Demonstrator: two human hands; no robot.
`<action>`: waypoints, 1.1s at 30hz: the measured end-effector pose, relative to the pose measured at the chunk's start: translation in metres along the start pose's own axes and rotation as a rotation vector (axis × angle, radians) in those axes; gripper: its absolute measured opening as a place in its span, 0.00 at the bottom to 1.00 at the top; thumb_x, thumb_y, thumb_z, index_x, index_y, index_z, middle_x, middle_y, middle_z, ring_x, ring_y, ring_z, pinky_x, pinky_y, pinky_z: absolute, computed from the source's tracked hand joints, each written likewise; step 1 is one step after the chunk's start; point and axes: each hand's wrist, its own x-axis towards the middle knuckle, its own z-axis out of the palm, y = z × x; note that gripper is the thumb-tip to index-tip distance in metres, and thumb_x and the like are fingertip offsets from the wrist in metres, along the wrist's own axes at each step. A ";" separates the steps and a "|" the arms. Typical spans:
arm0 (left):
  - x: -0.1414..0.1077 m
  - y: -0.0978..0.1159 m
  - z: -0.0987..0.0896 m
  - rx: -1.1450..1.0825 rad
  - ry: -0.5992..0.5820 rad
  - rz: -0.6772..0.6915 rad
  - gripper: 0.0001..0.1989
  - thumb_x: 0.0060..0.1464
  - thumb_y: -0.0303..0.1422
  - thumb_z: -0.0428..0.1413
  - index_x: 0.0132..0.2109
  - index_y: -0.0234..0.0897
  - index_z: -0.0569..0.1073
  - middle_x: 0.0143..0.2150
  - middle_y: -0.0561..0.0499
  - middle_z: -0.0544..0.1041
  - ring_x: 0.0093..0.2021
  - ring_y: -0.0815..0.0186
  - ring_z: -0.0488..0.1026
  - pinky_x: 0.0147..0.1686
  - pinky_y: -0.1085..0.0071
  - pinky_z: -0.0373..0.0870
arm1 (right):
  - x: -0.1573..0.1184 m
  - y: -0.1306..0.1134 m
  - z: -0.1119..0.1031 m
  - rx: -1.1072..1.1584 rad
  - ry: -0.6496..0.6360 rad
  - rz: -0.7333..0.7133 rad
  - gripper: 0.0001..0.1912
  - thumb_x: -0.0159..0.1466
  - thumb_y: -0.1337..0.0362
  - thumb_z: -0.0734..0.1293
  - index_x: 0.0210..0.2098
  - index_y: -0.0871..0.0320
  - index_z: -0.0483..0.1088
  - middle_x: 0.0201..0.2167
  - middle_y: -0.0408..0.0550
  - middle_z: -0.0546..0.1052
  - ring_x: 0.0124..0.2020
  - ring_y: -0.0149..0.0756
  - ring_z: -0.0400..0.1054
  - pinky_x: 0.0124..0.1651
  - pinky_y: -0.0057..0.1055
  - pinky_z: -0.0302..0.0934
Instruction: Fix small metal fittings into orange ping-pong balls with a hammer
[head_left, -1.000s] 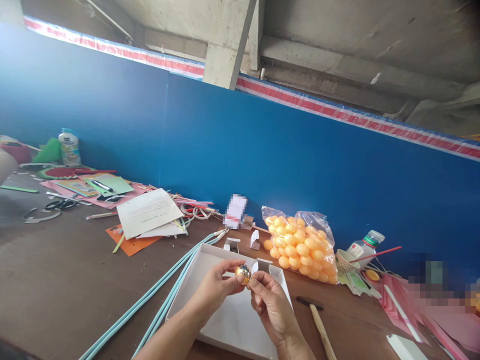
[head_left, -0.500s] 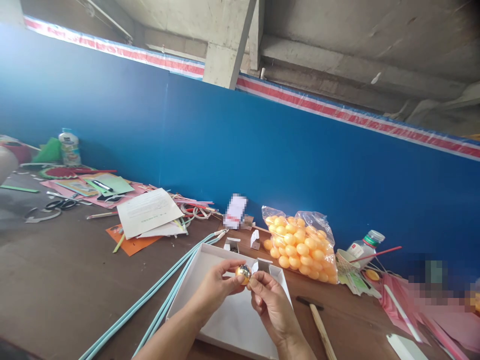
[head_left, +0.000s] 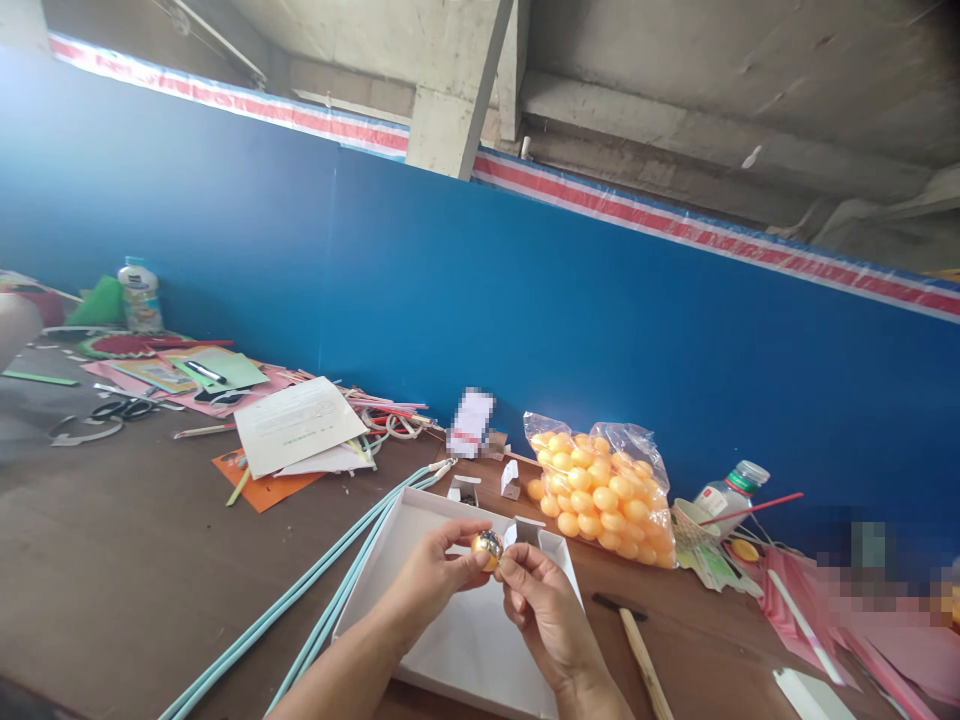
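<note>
So I've got this shiny ball point(head_left: 488, 549), chrome-looking up top and gold lower down, up over the white tray point(head_left: 480, 640), roughly mid-tray. My left fingers point(head_left: 459, 528) are closed on it: index over the top, thumb from below, opened only as wide as the ball itself. My right fingers point(head_left: 520, 574) are pinched together at its right edge, thumb against index. Can't tell if there's some tiny bit between them, my own hand blocks it.

What would worry me: that surface looks slick, and I've basically got two contact points on a round thing. Squeeze off-centre, or twist harder on the right than the left can resist, and I reckon it'd squirt out. Falling straight down is the nice version, since the tray has a rim that might catch it. If it pops out forward, it could hit the little open box point(head_left: 527, 535) just behind my hands and tip it, or hop the rim and roll across the bench point(head_left: 112, 570) toward the bag of orange balls point(head_left: 600, 490) or the hammer point(head_left: 641, 650) on my right. Also, if I am pinching something tiny, fumbling it would be a pain, and fingertips crowding the ball make it hard to see.
</note>
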 end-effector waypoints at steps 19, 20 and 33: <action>0.004 -0.006 -0.004 0.020 -0.020 0.017 0.23 0.41 0.40 0.65 0.45 0.36 0.76 0.40 0.48 0.74 0.37 0.61 0.76 0.46 0.59 0.72 | 0.001 0.001 0.000 0.027 0.008 0.008 0.11 0.54 0.64 0.73 0.29 0.58 0.65 0.16 0.35 0.65 0.15 0.19 0.49 0.19 0.21 0.41; 0.005 -0.006 -0.004 0.021 -0.021 0.014 0.23 0.41 0.40 0.65 0.45 0.36 0.76 0.39 0.48 0.75 0.37 0.61 0.76 0.45 0.59 0.72 | 0.001 0.001 -0.001 0.022 0.010 0.011 0.11 0.54 0.64 0.73 0.29 0.57 0.65 0.15 0.35 0.64 0.15 0.19 0.49 0.19 0.21 0.41; 0.005 -0.008 -0.005 0.080 -0.019 0.040 0.22 0.42 0.37 0.64 0.46 0.35 0.75 0.36 0.48 0.77 0.37 0.62 0.75 0.44 0.61 0.72 | 0.001 0.003 0.000 -0.100 0.039 0.006 0.13 0.55 0.60 0.72 0.30 0.58 0.64 0.20 0.38 0.69 0.15 0.19 0.53 0.19 0.21 0.44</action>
